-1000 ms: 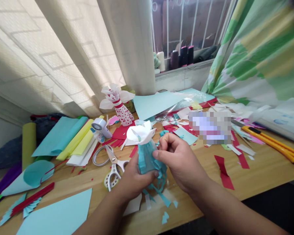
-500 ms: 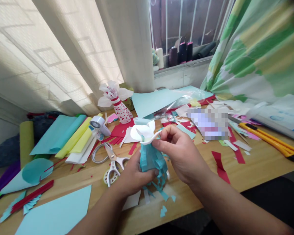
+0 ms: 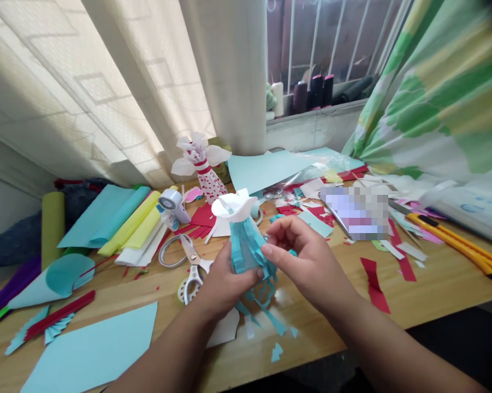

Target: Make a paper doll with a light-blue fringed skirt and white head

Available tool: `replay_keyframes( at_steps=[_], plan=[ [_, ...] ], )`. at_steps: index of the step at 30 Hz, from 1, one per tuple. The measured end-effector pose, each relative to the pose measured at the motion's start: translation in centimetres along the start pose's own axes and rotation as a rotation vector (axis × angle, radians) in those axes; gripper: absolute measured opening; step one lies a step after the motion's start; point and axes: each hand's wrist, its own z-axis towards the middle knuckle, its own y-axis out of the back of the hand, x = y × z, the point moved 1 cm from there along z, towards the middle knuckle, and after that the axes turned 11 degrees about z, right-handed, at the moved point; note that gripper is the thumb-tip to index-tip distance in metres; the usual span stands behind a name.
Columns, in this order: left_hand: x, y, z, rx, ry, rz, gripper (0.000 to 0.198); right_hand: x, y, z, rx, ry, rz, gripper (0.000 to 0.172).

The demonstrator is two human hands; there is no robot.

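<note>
My left hand (image 3: 229, 275) grips a paper figure from below, around its turquoise fringed crepe-paper skirt (image 3: 248, 252). The figure stands upright, topped by a flared white paper collar (image 3: 234, 206). My right hand (image 3: 307, 263) is beside the skirt, its curled fingertips at the fringe and holding nothing. Behind the hands, scissors with white handles (image 3: 193, 268) lie on the wooden table (image 3: 311, 333), over a tape roll. A red-and-white dotted paper figure with white paper wings (image 3: 202, 170) stands further back.
Paper sheets, rolls and red and turquoise scraps cover the table. A tape dispenser (image 3: 172, 207) stands left of centre, and a yellow utility knife (image 3: 450, 243) lies at right. A blurred patch (image 3: 354, 213) hides some items. Curtains and a barred window rise behind.
My right hand has let go of the white collar and dropped toward the skirt, fingers parted. The figure now stands more upright and higher in my left hand. The view has shifted slightly.
</note>
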Motion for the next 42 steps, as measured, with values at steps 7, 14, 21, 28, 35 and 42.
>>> replay_keyframes(
  at_steps=[7, 14, 21, 28, 35, 42],
  plan=[
    [0.0, -0.1, -0.3, 0.042, 0.020, 0.035, 0.056, -0.3, -0.3, 0.1, -0.038, -0.031, 0.035, 0.015],
    [0.3, 0.2, -0.1, 0.103, 0.011, -0.003, 0.052, 0.1, 0.0, 0.1, -0.071, 0.022, 0.006, 0.016],
    [0.0, 0.3, 0.3, 0.112, -0.053, -0.110, 0.054, -0.2, 1.0, -0.7, 0.062, 0.187, -0.063, 0.015],
    [-0.5, 0.3, 0.4, 0.082, -0.088, -0.188, 0.048, 0.9, 2.2, -1.9, 0.290, 0.508, -0.460, 0.027],
    [-1.8, 1.4, 0.4, -0.043, -0.140, -0.223, 0.050, -0.2, 5.9, -2.0, 0.322, 0.181, -0.595, 0.016],
    [-2.5, 2.5, 0.6, -0.273, -0.207, -0.253, 0.039, -3.4, 4.1, -2.9, 0.654, 0.112, -0.836, 0.021]
  ],
)
